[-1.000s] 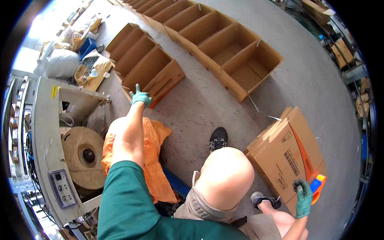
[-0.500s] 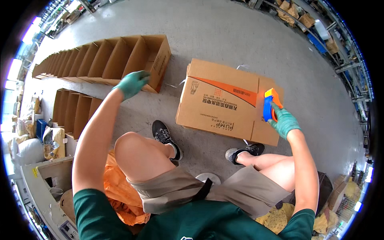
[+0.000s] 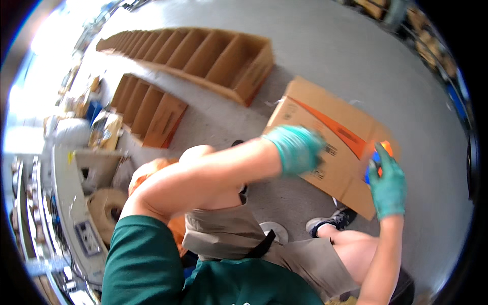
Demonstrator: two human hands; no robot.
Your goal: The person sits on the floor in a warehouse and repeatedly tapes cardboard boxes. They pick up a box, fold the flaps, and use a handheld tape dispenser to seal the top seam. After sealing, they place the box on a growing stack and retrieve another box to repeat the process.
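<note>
Grey concrete floor all round. Our right hand, gloved fingers clenched on an orange-blue tape dispenser pressed to the closed cardboard box at our feet. Left hand blurred above the box, grip unclear. Best to steady the box, pull straight. Open cartons beyond, wrapping machine left; knees crowd us.

Rows of open cardboard boxes line the grey floor; a tape roll lies left.
</note>
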